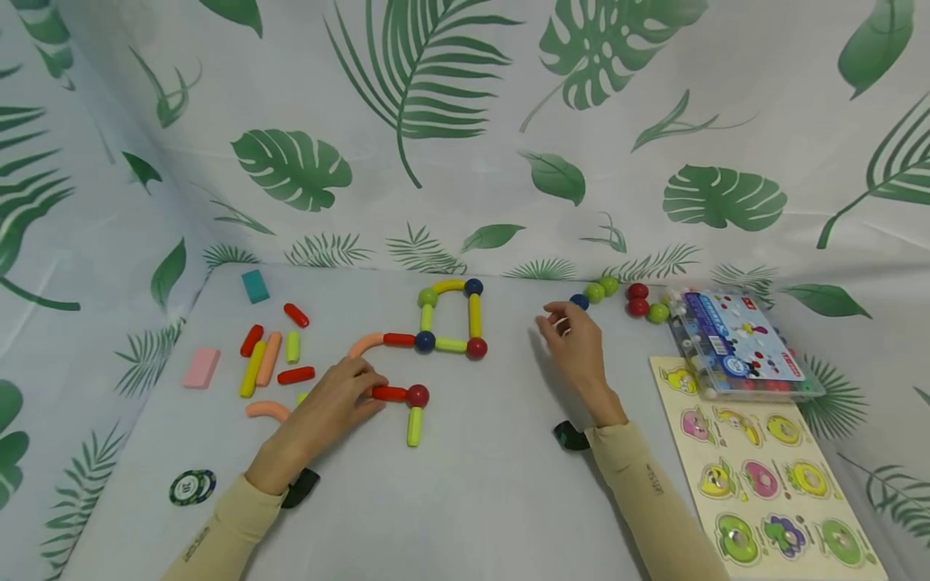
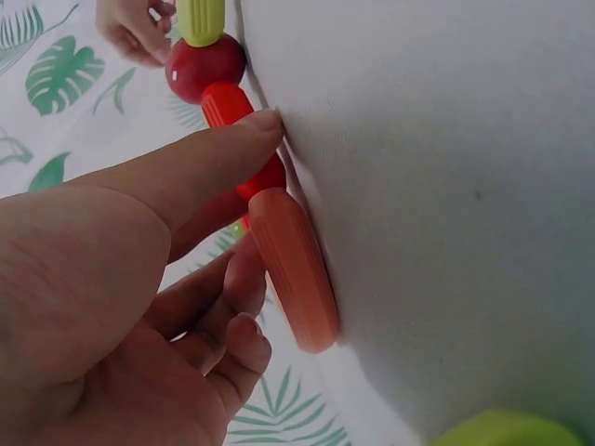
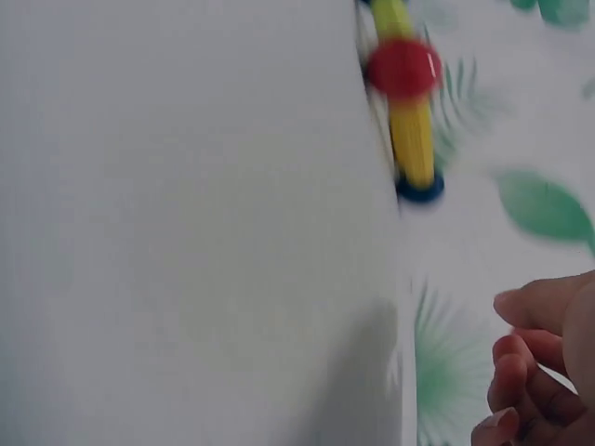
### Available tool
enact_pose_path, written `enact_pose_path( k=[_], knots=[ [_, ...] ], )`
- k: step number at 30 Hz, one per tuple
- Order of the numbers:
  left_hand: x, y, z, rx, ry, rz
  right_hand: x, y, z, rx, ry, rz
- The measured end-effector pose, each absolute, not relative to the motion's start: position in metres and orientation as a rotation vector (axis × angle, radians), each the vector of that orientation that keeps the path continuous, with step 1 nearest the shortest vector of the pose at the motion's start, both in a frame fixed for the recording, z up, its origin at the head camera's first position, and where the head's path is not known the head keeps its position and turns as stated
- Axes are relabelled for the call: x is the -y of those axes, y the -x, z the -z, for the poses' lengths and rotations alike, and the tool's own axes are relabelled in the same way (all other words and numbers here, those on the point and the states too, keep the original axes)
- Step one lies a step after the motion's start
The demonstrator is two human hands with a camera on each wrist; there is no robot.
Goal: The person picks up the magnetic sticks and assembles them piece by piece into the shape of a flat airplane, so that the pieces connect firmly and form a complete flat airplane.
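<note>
- Head view: the left hand [image 1: 340,401] lies on the table [image 1: 494,500], fingers on a red rod [image 1: 389,393] that joins a red ball [image 1: 417,394]; a lime rod [image 1: 414,425] hangs from that ball toward the viewer. Behind it stands a closed frame of rods and balls [image 1: 450,319], with a second red rod and a curved peach rod [image 1: 366,343] trailing from its left corner. The frame looks finished; the near red-ball piece is not joined to it.
- Head view, right side: the right hand [image 1: 572,343] hovers with fingers loosely curled near a blue ball [image 1: 579,301] in the row of loose balls; whether it holds anything cannot be told. Spare rods [image 1: 270,359] lie at left, so building stock remains. A plastic parts box [image 1: 741,343] and a fruit peg puzzle [image 1: 763,476] lie at right.
- Left wrist view: thumb and fingers pinch the red rod [image 2: 246,139] where it meets an orange-peach rod [image 2: 293,269]; the red ball [image 2: 204,67] and lime rod [image 2: 201,19] continue beyond.
- Right wrist view: blurred; the curled fingertips [image 3: 539,372] show no object between them. A yellow rod [image 3: 412,139] with a red ball [image 3: 403,67] lies ahead.
</note>
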State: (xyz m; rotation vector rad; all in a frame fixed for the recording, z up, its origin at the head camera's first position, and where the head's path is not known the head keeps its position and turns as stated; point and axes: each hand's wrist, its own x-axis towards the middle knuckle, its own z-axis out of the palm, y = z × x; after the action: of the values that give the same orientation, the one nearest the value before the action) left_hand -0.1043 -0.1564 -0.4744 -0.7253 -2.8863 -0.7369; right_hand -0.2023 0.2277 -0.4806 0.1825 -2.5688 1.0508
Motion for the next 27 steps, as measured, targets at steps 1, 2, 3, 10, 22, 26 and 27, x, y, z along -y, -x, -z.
enact_pose_path(
  k=[1,2,3,10,22,26,27],
  knots=[
    [0.156,0.104,0.474,2.887,0.724,0.735,-0.235,0.206,0.481,2.558,-0.135,-1.044],
    [0.155,0.104,0.474,2.894,0.721,0.732,-0.242,0.21,0.483,2.554,-0.09,-1.032],
    [0.155,0.104,0.474,2.902,0.717,0.728,-0.248,0.213,0.484,2.552,-0.047,-1.023],
    [0.152,0.103,0.474,2.94,0.724,0.707,-0.273,0.228,0.493,2.614,0.067,-1.015],
    [0.148,0.108,0.473,2.87,0.816,0.728,-0.287,0.231,0.491,2.696,0.184,-0.977],
    [0.148,0.108,0.474,2.841,0.825,0.738,-0.289,0.231,0.49,2.721,0.199,-0.967],
    [0.148,0.108,0.474,2.833,0.828,0.737,-0.289,0.231,0.49,2.727,0.199,-0.969]
  ],
)
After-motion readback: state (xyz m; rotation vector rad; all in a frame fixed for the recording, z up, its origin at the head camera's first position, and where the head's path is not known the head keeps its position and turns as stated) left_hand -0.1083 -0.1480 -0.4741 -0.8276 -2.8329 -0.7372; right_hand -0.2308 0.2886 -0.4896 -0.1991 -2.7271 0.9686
